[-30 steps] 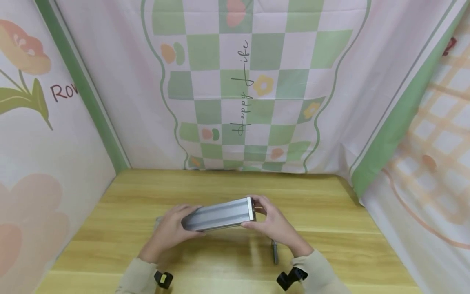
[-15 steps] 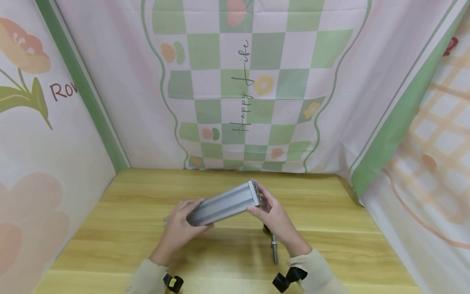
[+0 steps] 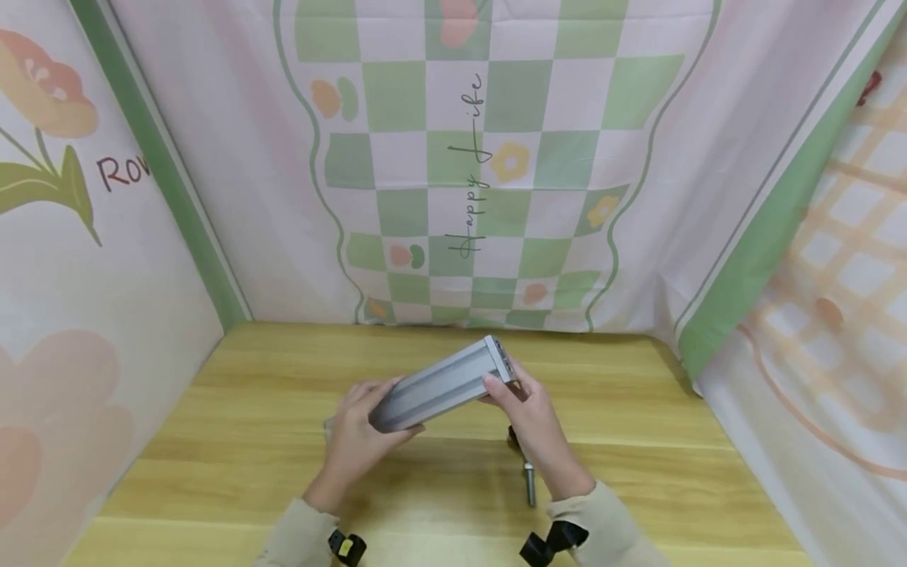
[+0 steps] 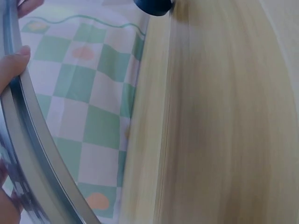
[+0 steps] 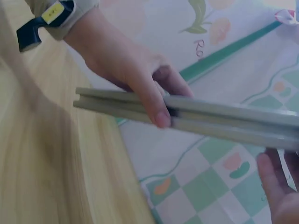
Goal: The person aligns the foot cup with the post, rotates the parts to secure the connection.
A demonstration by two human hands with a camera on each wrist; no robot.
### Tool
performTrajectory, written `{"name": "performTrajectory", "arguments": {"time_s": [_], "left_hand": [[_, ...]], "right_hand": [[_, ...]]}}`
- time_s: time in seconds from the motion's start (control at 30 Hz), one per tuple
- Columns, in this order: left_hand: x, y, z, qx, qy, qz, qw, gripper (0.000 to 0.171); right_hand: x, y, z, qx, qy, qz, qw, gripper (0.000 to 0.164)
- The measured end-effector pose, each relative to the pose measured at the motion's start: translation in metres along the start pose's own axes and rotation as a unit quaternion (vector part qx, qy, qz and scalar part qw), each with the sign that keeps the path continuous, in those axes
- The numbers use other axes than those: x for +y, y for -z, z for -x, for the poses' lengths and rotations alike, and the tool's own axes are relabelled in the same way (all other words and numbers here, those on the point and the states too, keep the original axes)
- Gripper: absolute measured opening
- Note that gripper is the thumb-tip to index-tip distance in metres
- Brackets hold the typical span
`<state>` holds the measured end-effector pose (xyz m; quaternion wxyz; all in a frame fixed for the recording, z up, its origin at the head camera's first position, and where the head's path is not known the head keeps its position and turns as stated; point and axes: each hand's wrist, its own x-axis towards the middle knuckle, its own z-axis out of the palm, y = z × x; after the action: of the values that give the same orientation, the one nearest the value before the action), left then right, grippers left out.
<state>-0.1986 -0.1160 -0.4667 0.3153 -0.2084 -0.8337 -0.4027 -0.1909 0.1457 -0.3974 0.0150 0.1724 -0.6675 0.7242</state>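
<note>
A silver grooved aluminium profile [image 3: 441,386] with a flat end plate is held up over the table, its right end higher than its left. My left hand [image 3: 357,433] grips the lower left end, thumb below and fingers over the top edge. At the capped end, my right hand [image 3: 537,421] holds the profile with its thumb on the front face and its fingers behind. In the right wrist view, the left thumb presses across the groove of the profile [image 5: 215,116]. A short light-coloured end sticks out beyond my left hand.
On the wooden table [image 3: 609,394], beneath the right forearm, lies a metal rod [image 3: 529,482] with a dark end partly hidden by that hand. Patterned cloth [image 3: 460,157] hangs behind the table and at both sides.
The profile's right end has risen and tilted up. Both hands have kept hold of it, the left moving rightward, and the right hand's grip has shifted slightly at the capped end.
</note>
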Motion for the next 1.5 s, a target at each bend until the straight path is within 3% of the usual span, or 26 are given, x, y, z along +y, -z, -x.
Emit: {"name": "performTrajectory", "arguments": {"time_s": [0.2, 0.47, 0.73, 0.97, 1.2, 1.33, 1.5], "left_hand": [[0.006, -0.003, 0.000, 0.003, 0.004, 0.008, 1.0000, 0.080], [0.011, -0.009, 0.001, 0.015, -0.012, 0.004, 0.9998, 0.080], [0.015, -0.012, -0.004, 0.013, -0.017, 0.015, 0.9997, 0.081], [0.017, -0.009, 0.000, -0.059, 0.000, 0.044, 0.9973, 0.089], [0.015, -0.008, -0.001, -0.104, -0.006, 0.088, 0.9907, 0.060], [0.015, -0.009, -0.003, -0.137, 0.002, 0.125, 0.9825, 0.058], [0.016, -0.009, -0.003, -0.193, 0.028, 0.175, 0.9650, 0.058]], "right_hand": [[-0.003, -0.010, 0.000, 0.058, 0.009, -0.036, 0.998, 0.048], [-0.011, -0.016, 0.002, 0.131, 0.044, -0.001, 0.990, 0.041], [-0.019, -0.019, 0.002, 0.153, 0.086, -0.005, 0.984, 0.038], [-0.026, -0.018, 0.000, 0.158, 0.088, 0.008, 0.983, 0.038], [-0.031, -0.018, 0.002, 0.159, 0.094, 0.032, 0.982, 0.037], [-0.034, -0.018, 0.001, 0.155, 0.097, 0.060, 0.981, 0.037], [-0.039, -0.016, 0.001, 0.144, 0.101, 0.106, 0.979, 0.038]]}}
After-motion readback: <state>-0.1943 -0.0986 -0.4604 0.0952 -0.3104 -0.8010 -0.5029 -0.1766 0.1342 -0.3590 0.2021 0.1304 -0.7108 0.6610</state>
